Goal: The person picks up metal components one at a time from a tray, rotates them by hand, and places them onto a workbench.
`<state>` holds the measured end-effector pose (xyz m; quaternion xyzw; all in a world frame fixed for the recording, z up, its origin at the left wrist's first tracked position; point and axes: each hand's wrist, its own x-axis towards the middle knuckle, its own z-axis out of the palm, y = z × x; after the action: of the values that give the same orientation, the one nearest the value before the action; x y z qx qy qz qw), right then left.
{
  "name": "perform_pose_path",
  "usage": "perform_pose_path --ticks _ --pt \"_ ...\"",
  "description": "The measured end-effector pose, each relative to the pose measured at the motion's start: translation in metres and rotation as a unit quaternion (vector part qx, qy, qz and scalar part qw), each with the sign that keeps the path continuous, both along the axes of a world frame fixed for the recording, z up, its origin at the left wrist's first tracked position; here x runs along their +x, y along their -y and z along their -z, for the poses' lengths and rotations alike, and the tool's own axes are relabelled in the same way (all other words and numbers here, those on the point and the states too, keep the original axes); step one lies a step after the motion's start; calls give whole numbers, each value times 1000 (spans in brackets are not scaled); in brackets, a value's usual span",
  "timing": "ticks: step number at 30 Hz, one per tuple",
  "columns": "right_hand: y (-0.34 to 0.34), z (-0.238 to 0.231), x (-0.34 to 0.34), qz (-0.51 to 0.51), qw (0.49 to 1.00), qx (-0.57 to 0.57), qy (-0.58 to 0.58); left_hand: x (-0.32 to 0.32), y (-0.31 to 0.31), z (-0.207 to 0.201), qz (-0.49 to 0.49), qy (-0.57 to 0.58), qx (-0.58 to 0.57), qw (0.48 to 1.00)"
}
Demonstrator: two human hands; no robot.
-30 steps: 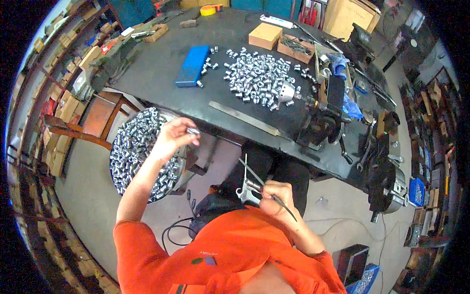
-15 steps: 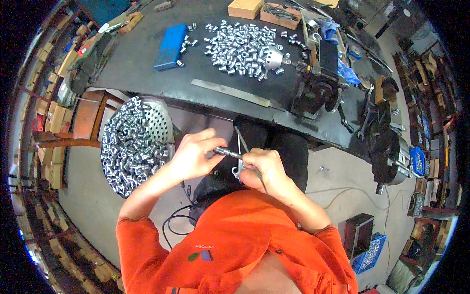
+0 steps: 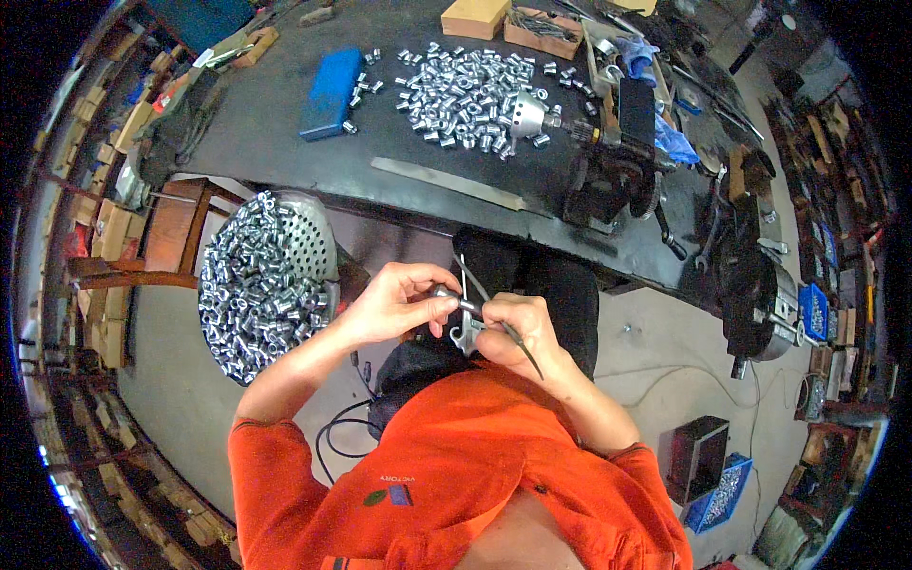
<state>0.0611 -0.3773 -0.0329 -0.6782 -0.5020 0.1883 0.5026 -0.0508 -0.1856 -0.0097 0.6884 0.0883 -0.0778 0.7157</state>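
My left hand (image 3: 394,302) is closed, thumb and fingers pinching a small shiny metal sleeve (image 3: 441,292) above my lap. The sleeve meets the end of a short dark rod-shaped tool (image 3: 470,306) held in my right hand (image 3: 522,326). Whether the rod's tip sits inside the sleeve is hidden by my left fingers. My right fingers are wrapped round the rod and also hold a pale metal piece with a hooked end (image 3: 463,338). A thin dark strip (image 3: 524,350) sticks out on both sides of that fist; its kind I cannot make out.
A perforated basket (image 3: 318,228) heaped with metal sleeves (image 3: 252,294) stands at my left beside a wooden chair (image 3: 171,233). On the dark workbench (image 3: 256,123) lie a sleeve pile (image 3: 465,90), a blue box (image 3: 332,92), a flat metal bar (image 3: 446,182) and a chuck fixture (image 3: 617,166).
My left hand has moved slightly right, and its fingers have shifted round the sleeve. The rod has tilted and the thin strip has swung down to the right.
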Motion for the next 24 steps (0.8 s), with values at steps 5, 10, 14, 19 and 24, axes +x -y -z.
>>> perform_pose_path --ticks 5,10,14,19,24 --pt "15 -7 10 9 1000 28 5 7 -17 -1 -88 119 322 935" --pt "26 -30 3 -96 990 102 -13 6 -26 19 -142 172 501 836" --pt "21 -34 -3 -118 987 108 -2 7 -24 21 -124 191 527 819" --pt "8 -27 -8 -113 988 94 -45 6 -19 13 -85 187 543 814" --pt "-19 -8 -6 -83 993 61 -61 13 -11 19 -32 195 547 814"
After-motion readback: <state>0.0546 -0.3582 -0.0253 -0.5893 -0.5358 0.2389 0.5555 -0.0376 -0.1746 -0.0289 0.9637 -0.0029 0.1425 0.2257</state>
